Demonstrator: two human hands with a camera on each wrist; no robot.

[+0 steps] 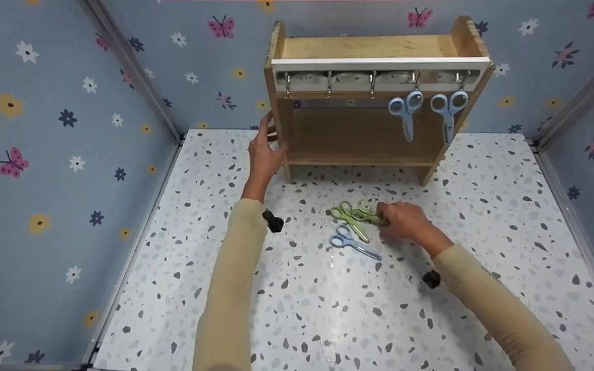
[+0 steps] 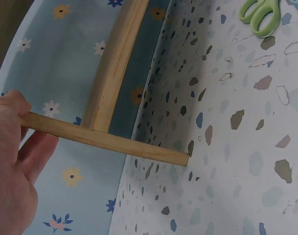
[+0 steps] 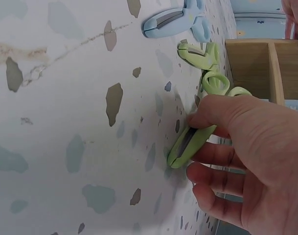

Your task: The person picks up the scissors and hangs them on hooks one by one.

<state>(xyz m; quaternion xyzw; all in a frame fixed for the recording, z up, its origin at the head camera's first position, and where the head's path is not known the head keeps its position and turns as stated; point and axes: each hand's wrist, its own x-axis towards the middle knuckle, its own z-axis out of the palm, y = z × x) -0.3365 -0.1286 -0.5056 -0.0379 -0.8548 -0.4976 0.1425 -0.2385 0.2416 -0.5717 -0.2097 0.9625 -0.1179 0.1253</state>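
My left hand (image 1: 266, 157) grips the left side panel of a small wooden shelf (image 1: 374, 47). In the left wrist view, the thumb and fingers are on opposite faces of the panel's edge (image 2: 114, 142). Low over the tabletop, my right hand (image 1: 405, 221) pinches green scissors (image 3: 184, 148) by the blade part between thumb and forefinger, handle loops pointing toward the shelf. Another pair of green scissors (image 1: 355, 226) lies right beside them, their loops overlapping in the head view. Blue scissors (image 1: 359, 247) rest nearer me on the speckled tabletop.
A rail with several metal hooks (image 1: 329, 82) runs across the shelf's upper front. Two blue scissors hang at its right end, one pair (image 1: 408, 118) left of the other (image 1: 448, 121). Flower-patterned panels (image 1: 70, 206) enclose the table at the back and sides.
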